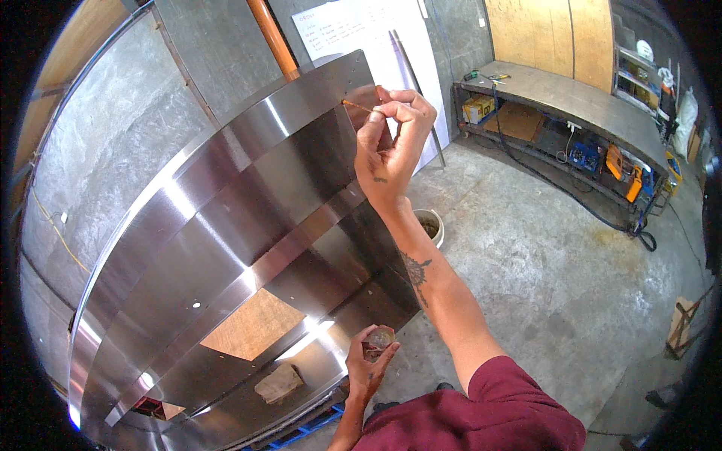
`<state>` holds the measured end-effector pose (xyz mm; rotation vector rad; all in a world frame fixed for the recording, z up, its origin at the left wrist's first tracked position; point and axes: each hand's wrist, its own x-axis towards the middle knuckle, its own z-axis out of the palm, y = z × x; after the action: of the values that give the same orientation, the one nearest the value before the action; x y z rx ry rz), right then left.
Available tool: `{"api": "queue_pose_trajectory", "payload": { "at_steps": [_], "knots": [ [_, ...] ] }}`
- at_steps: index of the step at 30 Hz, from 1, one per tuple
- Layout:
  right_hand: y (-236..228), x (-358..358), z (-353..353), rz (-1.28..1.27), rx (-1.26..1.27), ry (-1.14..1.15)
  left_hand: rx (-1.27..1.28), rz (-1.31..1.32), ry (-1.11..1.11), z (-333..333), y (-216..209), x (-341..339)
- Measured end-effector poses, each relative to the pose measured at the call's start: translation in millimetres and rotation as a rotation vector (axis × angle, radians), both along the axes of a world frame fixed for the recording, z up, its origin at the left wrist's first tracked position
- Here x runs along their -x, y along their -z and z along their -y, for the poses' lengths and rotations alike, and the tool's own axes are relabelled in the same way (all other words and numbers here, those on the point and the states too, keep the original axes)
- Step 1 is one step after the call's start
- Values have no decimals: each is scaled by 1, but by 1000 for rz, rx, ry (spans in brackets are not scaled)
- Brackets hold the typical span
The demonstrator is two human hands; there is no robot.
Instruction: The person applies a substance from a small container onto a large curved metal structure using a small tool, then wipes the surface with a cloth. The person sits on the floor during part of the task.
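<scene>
A large brushed stainless-steel fabrication (195, 218) with stepped panels fills the left and middle. At its far right corner, my right hand (395, 135) is raised, pinching a thin brownish stick (361, 107). The stick's darker tip meets the upper steel edge, or is very close to it; what kind of tool it is does not show. Lower down, my left hand (368, 357) holds a small clear cup (380, 338) upright beside the near edge of the steel. Its contents are hard to make out. A crumpled tan rag (278, 384) lies on the steel, left of that hand.
A metal workbench (571, 101) with tools on its lower shelf stands at the far right, a black cable running over the floor before it. A white bucket (430, 227) sits behind my right forearm. A handwritten white board (361, 34) leans against the back wall.
</scene>
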<state>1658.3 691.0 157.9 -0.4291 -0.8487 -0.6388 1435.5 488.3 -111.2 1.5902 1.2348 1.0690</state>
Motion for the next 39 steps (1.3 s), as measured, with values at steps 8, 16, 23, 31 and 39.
{"api": "queue_pose_trajectory", "payload": {
  "at_steps": [8,16,23,31,39],
  "knots": [
    [0,0,0,5,2,-6,-16,2,8,-2,6,2],
    [0,0,-1,7,-1,11,13,10,-11,-1,2,2],
    [0,0,2,14,14,25,31,27,3,-1,5,3],
    [6,5,2,-31,-59,-164,10,52,15,1,1,5],
    [14,17,3,-69,-30,19,14,-22,57,-1,-3,26]
  ]
}}
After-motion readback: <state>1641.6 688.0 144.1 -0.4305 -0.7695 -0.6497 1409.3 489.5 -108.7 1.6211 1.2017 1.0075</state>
